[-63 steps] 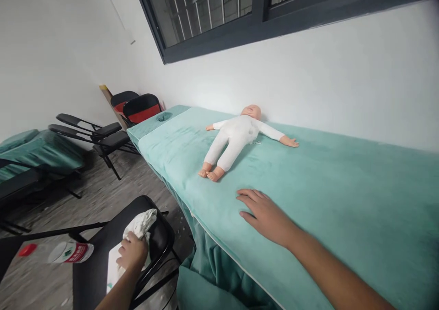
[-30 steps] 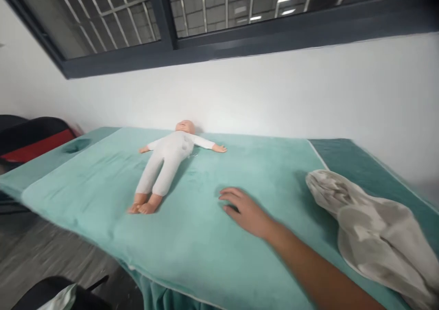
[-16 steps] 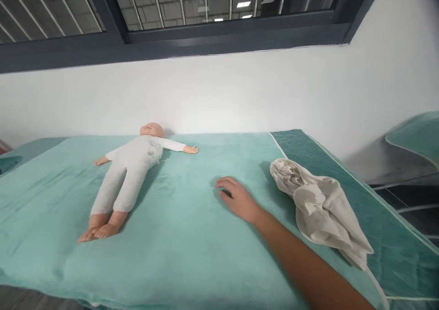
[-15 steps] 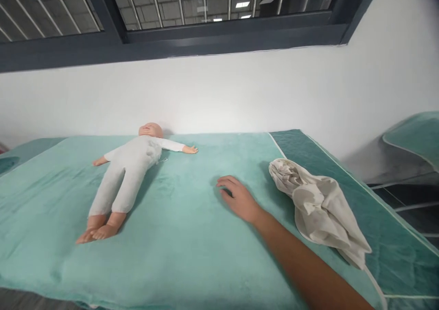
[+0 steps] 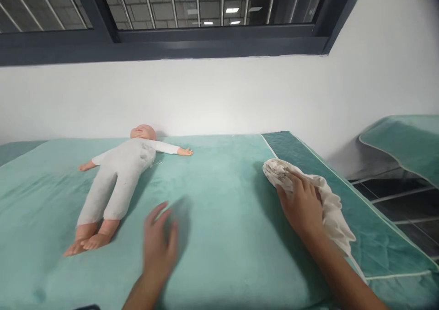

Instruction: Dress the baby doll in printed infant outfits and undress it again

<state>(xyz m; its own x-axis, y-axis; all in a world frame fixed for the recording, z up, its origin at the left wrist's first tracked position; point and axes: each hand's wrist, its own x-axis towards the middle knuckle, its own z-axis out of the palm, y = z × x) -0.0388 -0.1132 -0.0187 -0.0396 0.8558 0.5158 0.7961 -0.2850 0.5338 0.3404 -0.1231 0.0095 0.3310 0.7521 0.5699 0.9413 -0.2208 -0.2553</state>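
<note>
On the green padded bed cover, a crumpled off-white cloth (image 5: 331, 209) lies at the right, its gathered end toward the wall. My right hand (image 5: 303, 205) is over its middle, with fingers and thumb curled onto the fabric; the palm side is hidden. My left hand (image 5: 159, 241) hovers low above the cover, fingers apart and holding nothing, slightly blurred. To its left, a baby doll (image 5: 120, 177) with a white cloth body lies on its back, arms spread and head near the wall. My left hand is apart from the doll's feet.
A green bed cover (image 5: 219, 255) spreads across the bed, with a darker quilted strip (image 5: 373, 237) at the right. Behind stands a white wall (image 5: 206, 95) below a dark-framed window (image 5: 212, 45) with metal bars. Another green-covered surface (image 5: 404, 141) is at the far right.
My right hand has moved right from the middle of the bed onto the cloth. My left hand has come into view from below. The view has shifted slightly.
</note>
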